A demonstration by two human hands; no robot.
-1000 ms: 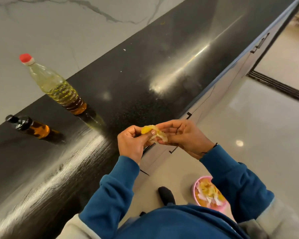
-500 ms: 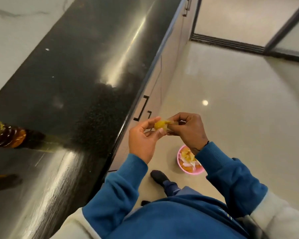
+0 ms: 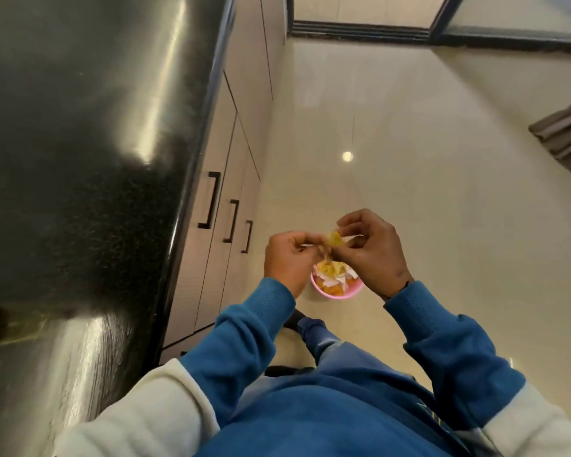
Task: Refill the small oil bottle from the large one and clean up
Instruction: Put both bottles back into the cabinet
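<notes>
Head view: I log both hands, left (image 3: 289, 258) and right (image 3: 370, 247), pinching one crumpled, oil-yellowed paper tissue (image 3: 335, 239) above the pink plastic bin (image 3: 338, 293) on the floor. Oil bottles out of frame. Risk: tissue sticks, drops beside bin, greasing the tiles.

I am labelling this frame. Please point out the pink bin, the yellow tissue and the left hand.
pink bin (image 3: 330, 293), head view, front rim.
yellow tissue (image 3: 336, 239), head view, crumpled middle.
left hand (image 3: 289, 260), head view, back of hand.
</notes>
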